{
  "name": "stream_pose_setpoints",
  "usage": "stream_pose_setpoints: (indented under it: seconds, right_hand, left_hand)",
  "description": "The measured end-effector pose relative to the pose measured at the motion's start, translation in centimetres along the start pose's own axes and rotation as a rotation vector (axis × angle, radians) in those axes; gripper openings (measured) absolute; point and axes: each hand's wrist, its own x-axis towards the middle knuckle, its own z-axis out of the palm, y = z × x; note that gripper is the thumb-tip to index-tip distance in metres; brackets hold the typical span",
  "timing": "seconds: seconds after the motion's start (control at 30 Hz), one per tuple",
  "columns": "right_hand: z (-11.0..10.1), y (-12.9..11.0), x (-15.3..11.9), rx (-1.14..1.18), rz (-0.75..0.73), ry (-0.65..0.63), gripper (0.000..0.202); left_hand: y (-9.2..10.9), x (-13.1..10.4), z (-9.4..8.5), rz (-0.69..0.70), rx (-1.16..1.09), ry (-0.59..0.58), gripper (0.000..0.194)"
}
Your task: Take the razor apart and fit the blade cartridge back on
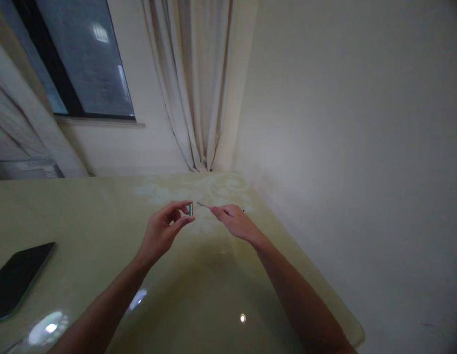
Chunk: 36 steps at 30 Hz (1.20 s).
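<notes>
pinching a small green box (190, 209) above the glossy surface (103, 216), the left hand (164, 231) faced the right hand (234, 220), closed on a thin stick (203, 204), which could probably snap or slip if struck too hard.

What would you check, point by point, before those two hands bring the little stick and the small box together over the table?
1. Left hand grips the small box between thumb and fingers: ok.
2. Right hand pinches the thin stick, tip aimed at the box: ok.
3. Stick tip and box apart, small gap: ok.
4. Which face of the box is turned to the stick: cannot tell, too small and dim.
5. Both hands raised above the glossy table, nothing under them: ok.
6. Dark phone lies far left, curtain hangs behind in the corner, both apart from the hands: ok.
</notes>
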Motion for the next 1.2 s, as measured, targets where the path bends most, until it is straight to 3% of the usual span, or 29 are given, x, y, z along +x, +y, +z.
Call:
stream_pose_setpoints:
  seconds: [0.17, 0.3, 0.43, 0.6, 0.77, 0.9, 1.1, 1.2]
  right_hand:
    - [0.18, -0.11, -0.04, 0.041, -0.029, -0.064, 0.058]
    - [0.22, 0.0, -0.01, -0.001, -0.006, -0.018, 0.057]
    - [0.32, -0.06, -0.09, 0.052, -0.032, -0.086, 0.058]
    - [0.25, -0.06, -0.11, -0.002, -0.03, -0.049, 0.058]
    - [0.26, -0.23, -0.21, 0.006, -0.049, -0.128, 0.059]
    - [0.19, -0.06, -0.19, -0.048, -0.033, -0.085, 0.059]
    - [0.35, -0.4, -0.43, 0.049, -0.044, -0.174, 0.059]
    - [0.26, -0.53, -0.47, 0.021, -0.043, -0.138, 0.059]
  left_hand:
    - [-0.12, 0.09, 0.15, -0.016, -0.035, -0.017, 0.036]
    - [-0.17, 0.09, 0.19, -0.027, -0.045, -0.028, 0.035]
    - [-0.35, 0.0, 0.24, -0.038, -0.059, -0.043, 0.037]
    - [-0.41, -0.02, 0.17, -0.046, -0.064, -0.022, 0.036]
    - [-0.31, 0.08, -0.05, -0.076, -0.093, -0.024, 0.039]
    - [-0.08, 0.14, -0.22, -0.082, -0.084, 0.001, 0.036]
    - [-0.13, 0.2, -0.21, -0.093, -0.083, 0.02, 0.038]
    - [-0.25, 0.23, -0.22, -0.105, -0.084, 0.031, 0.036]
